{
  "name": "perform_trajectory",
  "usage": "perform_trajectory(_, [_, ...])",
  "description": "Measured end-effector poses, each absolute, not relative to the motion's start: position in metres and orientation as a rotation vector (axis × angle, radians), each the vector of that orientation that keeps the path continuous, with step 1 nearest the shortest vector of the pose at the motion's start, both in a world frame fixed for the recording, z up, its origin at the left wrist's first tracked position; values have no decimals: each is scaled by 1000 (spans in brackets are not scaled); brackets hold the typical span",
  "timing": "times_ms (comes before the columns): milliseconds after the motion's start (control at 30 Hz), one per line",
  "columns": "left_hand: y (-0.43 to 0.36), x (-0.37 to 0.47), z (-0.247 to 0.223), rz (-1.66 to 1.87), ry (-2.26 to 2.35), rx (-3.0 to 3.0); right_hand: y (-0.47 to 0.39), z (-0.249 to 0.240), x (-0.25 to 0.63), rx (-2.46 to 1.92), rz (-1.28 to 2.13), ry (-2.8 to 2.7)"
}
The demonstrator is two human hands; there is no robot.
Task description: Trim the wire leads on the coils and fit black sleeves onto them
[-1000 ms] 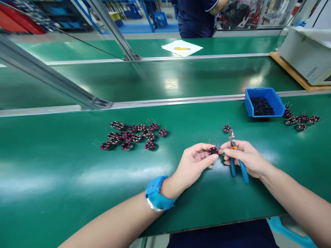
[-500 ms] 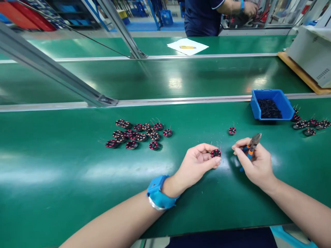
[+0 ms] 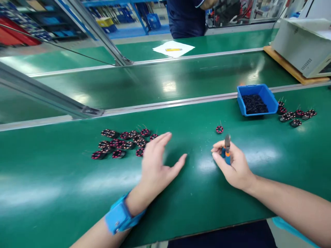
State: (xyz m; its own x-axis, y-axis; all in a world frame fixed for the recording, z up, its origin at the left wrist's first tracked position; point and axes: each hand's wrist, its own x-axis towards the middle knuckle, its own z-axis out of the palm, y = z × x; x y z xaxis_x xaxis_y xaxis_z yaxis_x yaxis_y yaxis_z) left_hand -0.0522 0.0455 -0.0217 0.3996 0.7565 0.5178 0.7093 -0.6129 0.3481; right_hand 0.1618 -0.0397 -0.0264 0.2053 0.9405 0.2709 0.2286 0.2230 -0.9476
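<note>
My left hand (image 3: pixel 158 159) is open above the green table, fingers stretched out and thumb spread, with nothing visible in it. It is beside a cluster of small round wire-wound coils (image 3: pixel 118 153) with black cores and red or copper windings, and hides part of the cluster's right edge. My right hand (image 3: pixel 236 165) is closed around side cutters (image 3: pixel 227 150) with blue and orange handles, their jaws pointing away from me. Just beyond the cutters, a single coil (image 3: pixel 219 129) sits with thin wire ends sticking up.
A blue bin (image 3: pixel 272 103) with small black pieces stands at the back right. More coils (image 3: pixel 295 123) lie to its right. Behind runs a metal rail (image 3: pixel 165 104), with a slanted metal post (image 3: pixel 51 93) on the left. Across the bench stands another person (image 3: pixel 187 19) near paper with a yellow pen.
My left hand has let go of the coil it held, moved left toward the cluster and opened. My right hand still grips the side cutters. The whole view has shifted.
</note>
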Motion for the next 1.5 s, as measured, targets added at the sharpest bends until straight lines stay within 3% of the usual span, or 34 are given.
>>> perform_trajectory(300, [77, 82, -29, 750, 1148, 2265, -10, -22, 209, -1463, 763, -935])
perform_trajectory(433, [59, 61, -25, 855, 1033, 2068, -11, -18, 209, -1597, 799, -1121])
perform_trajectory(633, [17, 24, -16, 1011, 917, 1990, -26, -10, 182, -1498, 1156, -1140])
perform_trajectory(867, [23, 21, -13, 848, 760, 1813, -28, -8, 183, -1370, 1277, -1091])
perform_trajectory(1233, [45, 12, -2, 1080, 784, 1162, -27, 4, 182, -1395, 1483, -987])
perform_trajectory(1400, [38, 10, 1, 733, 781, 1285, -26, 3, 183, -1374, 1576, -866])
perform_trajectory(1500, [35, 14, 4, 707, 779, 1352, -27, 3, 184, -1359, 1583, -870])
